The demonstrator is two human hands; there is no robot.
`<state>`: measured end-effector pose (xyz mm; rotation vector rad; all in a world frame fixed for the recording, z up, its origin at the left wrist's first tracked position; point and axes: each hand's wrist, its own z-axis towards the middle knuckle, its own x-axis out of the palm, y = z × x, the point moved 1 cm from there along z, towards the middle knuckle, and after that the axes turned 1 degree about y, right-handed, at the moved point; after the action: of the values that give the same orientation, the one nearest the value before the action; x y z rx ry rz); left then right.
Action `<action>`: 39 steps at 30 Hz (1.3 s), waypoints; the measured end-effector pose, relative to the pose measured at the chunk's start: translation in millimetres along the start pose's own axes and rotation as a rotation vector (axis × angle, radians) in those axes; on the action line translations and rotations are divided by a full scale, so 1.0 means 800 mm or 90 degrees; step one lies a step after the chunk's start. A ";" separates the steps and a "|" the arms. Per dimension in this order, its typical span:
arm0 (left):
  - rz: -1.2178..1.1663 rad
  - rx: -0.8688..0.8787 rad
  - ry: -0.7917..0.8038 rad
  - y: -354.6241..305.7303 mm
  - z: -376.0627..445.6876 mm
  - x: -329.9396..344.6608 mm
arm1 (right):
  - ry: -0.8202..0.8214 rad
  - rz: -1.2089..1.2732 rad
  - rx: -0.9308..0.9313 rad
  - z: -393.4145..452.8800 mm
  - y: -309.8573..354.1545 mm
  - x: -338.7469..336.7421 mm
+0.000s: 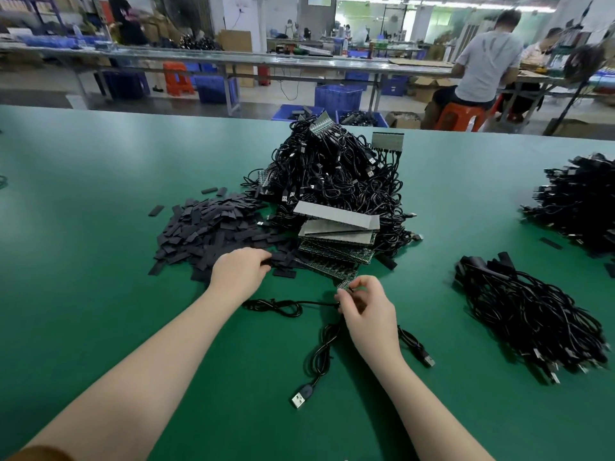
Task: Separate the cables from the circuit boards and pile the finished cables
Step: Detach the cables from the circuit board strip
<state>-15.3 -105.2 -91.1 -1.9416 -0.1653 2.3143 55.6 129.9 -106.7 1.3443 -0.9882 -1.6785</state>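
Factory floor: long workbenches point(299, 59), crates point(337, 94)

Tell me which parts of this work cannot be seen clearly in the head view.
- Small green circuit board: mostly hidden by right hand.
- Left hand fingertips: buried in flat black sleeve pieces.
- Far-right pile of black cables: cut off by the frame edge.

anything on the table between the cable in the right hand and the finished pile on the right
Nothing visible. Bare green mat lies between the right hand, which pinches the cable's board end, and the finished pile.
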 end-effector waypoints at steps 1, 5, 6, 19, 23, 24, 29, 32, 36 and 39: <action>-0.006 -0.004 0.004 0.000 -0.001 0.000 | 0.011 -0.008 -0.004 0.000 -0.001 0.000; -0.009 0.008 0.020 0.000 0.001 0.000 | 0.052 -0.042 -0.014 -0.002 0.000 0.001; 0.000 0.007 0.028 0.001 0.002 0.000 | 0.054 -0.034 -0.012 -0.002 0.001 0.000; -0.695 0.016 -0.187 -0.092 -0.053 -0.020 | 0.029 0.014 0.007 0.005 -0.004 0.000; -0.830 0.014 -0.044 -0.122 -0.064 0.007 | 0.026 0.038 -0.006 0.005 -0.006 -0.003; -0.847 0.002 -0.035 -0.124 -0.065 0.010 | 0.024 0.045 -0.007 0.005 -0.006 -0.003; -0.769 0.025 -0.061 -0.121 -0.070 0.021 | -0.010 0.063 -0.010 0.004 -0.006 -0.002; -0.659 0.085 -0.057 -0.122 -0.079 0.025 | -0.043 0.082 -0.016 0.004 -0.009 -0.003; -0.640 0.097 -0.013 -0.124 -0.083 0.027 | -0.047 0.127 -0.015 0.003 -0.010 -0.005; -0.610 0.075 -0.021 -0.123 -0.082 0.027 | -0.047 0.164 0.006 0.003 -0.012 -0.005</action>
<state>47.3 -4.0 -108.3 -1.3095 -0.7491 1.6471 52.8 137.9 -113.5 1.1138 -1.1611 -1.5380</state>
